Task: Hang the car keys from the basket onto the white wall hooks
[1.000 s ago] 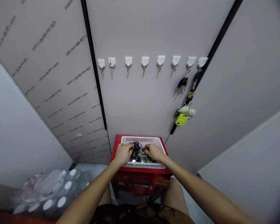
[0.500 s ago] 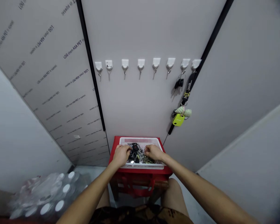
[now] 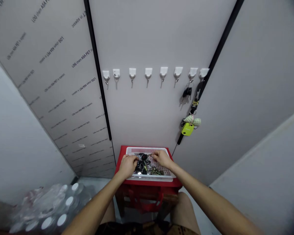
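Note:
A white plastic basket (image 3: 171,176) holds bunches of keys (image 3: 141,167), some with black heads, others brass-coloured (image 3: 156,171). My left hand (image 3: 128,165) reaches over the basket's left side, its fingertips pinched on keys by the black-headed bunch. Over the right side, my right hand (image 3: 161,158) is closed in a pinch, with a thin metal key (image 3: 149,155) at its fingertips. The fingers partly hide what each hand grips.
Several white hooks (image 3: 148,73) line the wall panel. Black-headed keys (image 3: 187,93) and a black lanyard with a yellow-green tag (image 3: 187,129) hang at the right. Under the basket is a red stool top (image 3: 120,156). Wrapped bottles (image 3: 70,200) stand on the floor at left.
My right hand has lifted slightly toward the basket's back, uncovering more of the brass-coloured keys. My left hand has stayed nearly in place. The view has tilted up a little.

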A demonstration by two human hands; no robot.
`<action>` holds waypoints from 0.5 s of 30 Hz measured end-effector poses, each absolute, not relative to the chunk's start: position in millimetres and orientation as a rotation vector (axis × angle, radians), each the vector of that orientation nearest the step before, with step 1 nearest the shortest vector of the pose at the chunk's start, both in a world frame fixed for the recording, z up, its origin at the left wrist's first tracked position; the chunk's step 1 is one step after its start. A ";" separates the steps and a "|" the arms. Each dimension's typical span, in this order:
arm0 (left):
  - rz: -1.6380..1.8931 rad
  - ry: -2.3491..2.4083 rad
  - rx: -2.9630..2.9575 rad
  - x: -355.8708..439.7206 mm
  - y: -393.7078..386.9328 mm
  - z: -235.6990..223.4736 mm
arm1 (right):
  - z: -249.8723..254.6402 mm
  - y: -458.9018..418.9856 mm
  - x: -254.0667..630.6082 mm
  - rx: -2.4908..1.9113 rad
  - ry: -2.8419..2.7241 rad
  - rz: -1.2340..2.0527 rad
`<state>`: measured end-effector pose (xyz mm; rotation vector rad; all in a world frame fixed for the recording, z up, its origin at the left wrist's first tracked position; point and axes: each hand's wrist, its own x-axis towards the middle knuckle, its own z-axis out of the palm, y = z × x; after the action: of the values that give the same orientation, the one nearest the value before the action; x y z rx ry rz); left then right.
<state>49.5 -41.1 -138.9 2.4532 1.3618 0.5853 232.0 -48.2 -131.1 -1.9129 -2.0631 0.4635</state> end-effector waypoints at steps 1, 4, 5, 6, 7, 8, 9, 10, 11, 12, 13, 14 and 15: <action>0.583 1.360 2.453 49.8 -41.1 -138.7 | -128.4 -47.1 235.5 -1.865 -2.055 0.492; 0.574 1.358 2.456 50.2 -41.4 -139.2 | -125.3 -44.5 237.7 -1.818 -2.035 0.513; 0.576 1.358 2.458 50.2 -41.6 -139.4 | -126.4 -43.8 235.0 -1.832 -2.028 0.496; 0.578 1.359 2.460 50.2 -41.8 -139.5 | -128.4 -43.1 230.7 -1.850 -2.018 0.477; 0.582 1.361 2.462 50.1 -41.9 -139.5 | -131.0 -42.4 225.3 -1.864 -2.011 0.455; 0.582 1.364 2.464 50.1 -42.0 -139.4 | -133.9 -41.5 219.1 -1.875 -2.008 0.436; 0.580 1.364 2.466 50.2 -41.9 -139.1 | -136.8 -40.4 212.7 -1.884 -2.014 0.422; 0.575 1.365 2.467 50.3 -41.9 -138.8 | -139.4 -39.2 206.7 -1.896 -2.021 0.415; 0.570 1.365 2.468 50.4 -41.9 -138.4 | -141.7 -37.8 201.5 -1.909 -2.025 0.415; 0.568 1.365 2.467 50.6 -41.9 -138.0 | -143.4 -36.3 197.4 -1.917 -2.017 0.428; 0.567 1.364 2.465 50.7 -42.1 -137.8 | -144.7 -34.7 194.8 -1.919 -1.995 0.450; 0.566 1.364 2.462 50.6 -42.3 -137.6 | -145.5 -33.3 193.6 -1.914 -1.965 0.476; 0.567 1.365 2.458 50.3 -42.6 -137.6 | -145.7 -32.0 193.7 -1.900 -1.937 0.502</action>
<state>50.3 -42.6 -137.6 2.4583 1.3647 0.5673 193.7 -32.0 -145.7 -1.9002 -1.9367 0.5023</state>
